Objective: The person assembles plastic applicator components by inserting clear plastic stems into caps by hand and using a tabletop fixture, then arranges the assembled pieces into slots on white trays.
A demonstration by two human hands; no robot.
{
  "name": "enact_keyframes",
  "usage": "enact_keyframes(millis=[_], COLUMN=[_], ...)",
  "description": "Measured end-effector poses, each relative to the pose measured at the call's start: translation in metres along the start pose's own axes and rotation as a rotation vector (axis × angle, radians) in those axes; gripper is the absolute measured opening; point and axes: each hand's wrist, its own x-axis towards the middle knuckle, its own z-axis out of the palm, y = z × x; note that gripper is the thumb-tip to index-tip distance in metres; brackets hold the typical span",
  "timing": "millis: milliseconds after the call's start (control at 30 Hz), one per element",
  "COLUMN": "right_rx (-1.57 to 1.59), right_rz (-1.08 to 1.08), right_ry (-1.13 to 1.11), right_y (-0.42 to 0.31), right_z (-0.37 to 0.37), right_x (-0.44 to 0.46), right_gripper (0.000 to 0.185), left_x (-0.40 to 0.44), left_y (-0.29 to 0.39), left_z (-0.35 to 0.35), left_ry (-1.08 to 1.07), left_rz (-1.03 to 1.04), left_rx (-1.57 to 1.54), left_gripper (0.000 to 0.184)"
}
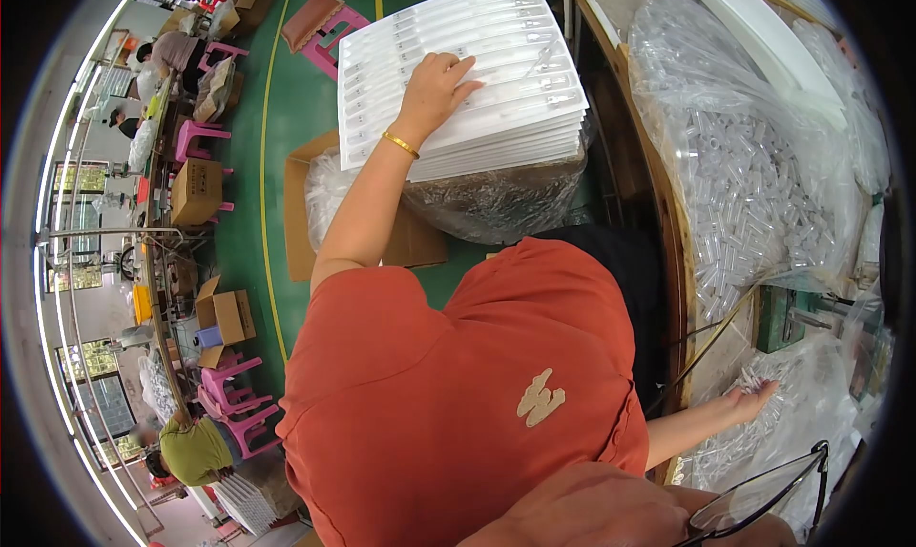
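My left hand [437, 89], with a gold bracelet at the wrist, rests on the top sheet of a stack of white ribbed trays [506, 46]. Its thumb and index finger are spread, with nothing visible between them. Clear slender parts lie in the tray's grooves. At the lower right, my right hand [750, 404] is palm up and cupped at a heap of thin clear plastic pieces [716, 461] in a clear bag. Some of these pieces show between its curled fingers and thumb.
A bag of short clear tubes [735, 194] lies on the wooden-edged bench [658, 165]. Under the trays is a plastic-wrapped block [506, 199], beside an open carton [298, 213]. A pink stool [329, 31] stands beyond. Other people [196, 450] work at the far left.
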Motion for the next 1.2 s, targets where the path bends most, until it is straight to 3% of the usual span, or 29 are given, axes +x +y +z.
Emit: enact_keyframes(millis=[167, 300, 500, 567, 700, 767, 800, 900, 967, 1033, 1100, 1200], right_rx=[-0.027, -0.003, 0.024, 0.018, 0.011, 0.052, 0.124, 0.112, -0.149, -0.468, -0.307, -0.299], right_rz=[-0.002, 0.011, 0.011, 0.008, 0.036, 0.047, 0.043, 0.004, -0.021, 0.057, -0.083, -0.112], right_ry=[0.049, 0.016, -0.003, -0.001, -0.004, -0.027, -0.121, -0.203, -0.184, -0.075, -0.25, -0.33], right_y=[-0.004, 0.003, 0.005, 0.003, -0.001, 0.0, -0.001, -0.001, -0.015, -0.023, 0.005, -0.043], right_z=[0.003, -0.002, -0.007, -0.003, -0.002, -0.003, -0.004, 0.004, 0.019, 0.032, 0.005, 0.02], right_x=[-0.007, 0.004, 0.008, 0.0, -0.003, 0.0, -0.001, -0.011, -0.036, -0.061, -0.029, -0.078], right_gripper=[0.031, 0.03, 0.029, 0.028, 0.029, 0.03, 0.032, 0.035, 0.038, 0.043, 0.041, 0.036], left_x=[0.012, 0.011, 0.013, 0.03, 0.048, 0.053, 0.057, 0.069, 0.079, 0.086, 0.1, 0.128], left_y=[-0.001, -0.004, 0.004, 0.023, 0.045, 0.037, 0.042, 0.081, 0.138, 0.188, 0.229, 0.274], left_z=[0.01, 0.022, 0.021, 0.024, 0.037, 0.051, 0.052, 0.063, 0.063, 0.078, 0.097, 0.118], left_ry=[0.212, 0.122, 0.147, 0.284, 0.083, -0.028, -0.024, 0.242, 0.196, 0.068, 0.093, 0.031], left_rz=[-0.044, -0.027, -0.207, -0.147, -0.1, -0.143, -0.142, -0.092, -0.027, 0.169, 0.254, 0.325], left_rx=[0.037, 0.049, 0.163, -0.079, -0.118, 0.011, 0.016, -0.11, -0.376, -0.501, -0.607, -0.711], left_gripper=[0.017, 0.013, 0.013, 0.012, 0.013, 0.014, 0.014, 0.017, 0.018, 0.02, 0.019, 0.017])
